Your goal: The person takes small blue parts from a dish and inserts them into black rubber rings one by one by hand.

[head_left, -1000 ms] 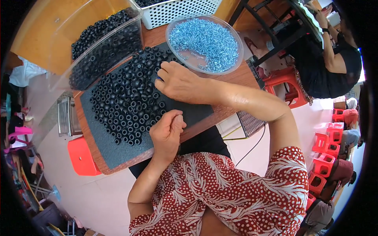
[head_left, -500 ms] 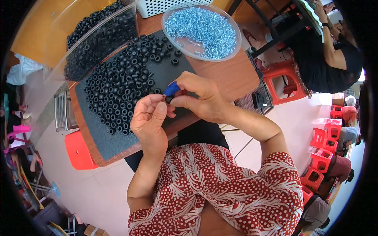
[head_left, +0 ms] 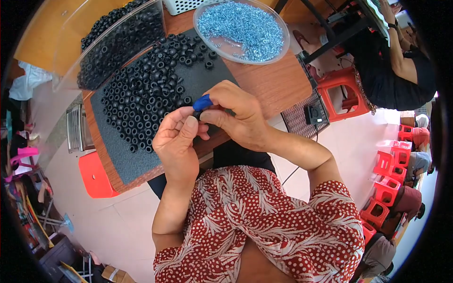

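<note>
Above the near edge of the table, my two hands meet fingertip to fingertip. A small black ring-shaped part point(head_left: 197, 114) sits between them, mostly covered by fingers. My left hand point(head_left: 177, 140) pinches it from one side with thumb and fingertips. From the other side my right hand point(head_left: 238, 109) closes thumb and index finger on it; a blue cover point(head_left: 203, 102) wraps that index fingertip. Just beyond my hands lies a spread pile of similar black parts point(head_left: 141, 96) on a dark grey mat point(head_left: 134, 166). Any smaller piece inside the pinch is hidden.
At the far left a clear plastic bin point(head_left: 120, 49) holds more black parts. A round tub point(head_left: 286, 43) of small shiny bluish pieces stands at the far right of the wooden table point(head_left: 269, 87). Red stools point(head_left: 325, 99) and a seated person in black point(head_left: 387, 70) are to the right.
My hands have shifted slightly left and up, and the black part is now more enclosed by my fingertips. The view has tilted a little; the pile looks the same.
</note>
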